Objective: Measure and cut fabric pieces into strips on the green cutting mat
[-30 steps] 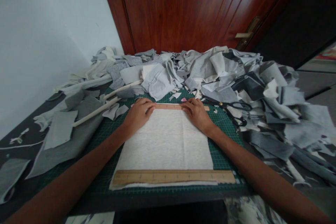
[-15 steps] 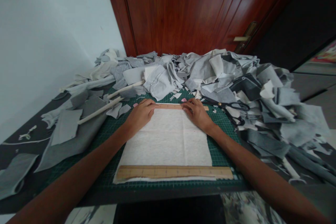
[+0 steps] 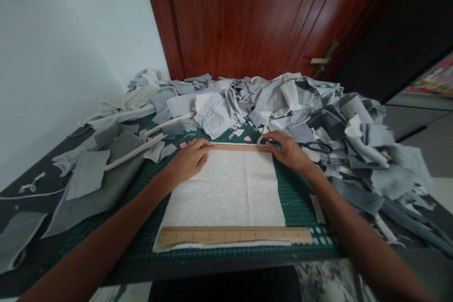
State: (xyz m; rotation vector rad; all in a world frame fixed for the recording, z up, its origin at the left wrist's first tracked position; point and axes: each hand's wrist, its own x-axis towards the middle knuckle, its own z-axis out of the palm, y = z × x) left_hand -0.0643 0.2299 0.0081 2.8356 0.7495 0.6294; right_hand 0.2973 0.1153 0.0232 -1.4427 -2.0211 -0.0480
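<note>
A pale off-white cloth (image 3: pixel 226 193) lies flat on a green cutting mat (image 3: pixel 297 198). Across its far edge runs a narrow wooden ruler (image 3: pixel 240 147). My left hand (image 3: pixel 191 159) presses the left end of that ruler, fingers closed at the cloth's far left corner. At the ruler's right end, my right hand (image 3: pixel 290 152) has its thumb and fingers closed about the tip. A wider wooden ruler (image 3: pixel 233 235) rests over the cloth's near edge, untouched. Two small pink chalk pieces lie beyond the cloth, one chalk (image 3: pixel 247 138) nearer my right hand.
Black-handled scissors (image 3: pixel 318 146) lie past my right hand, partly hidden by it. Grey and white fabric scraps (image 3: pixel 219 111) are heaped along the back and right. Grey cloth pieces (image 3: pixel 88 174) and pale strips lie at left. A wooden door (image 3: pixel 240 19) stands behind the table.
My right hand has slid right along the far ruler to its right end. My left hand stays at the left end. The view has shifted slightly.
</note>
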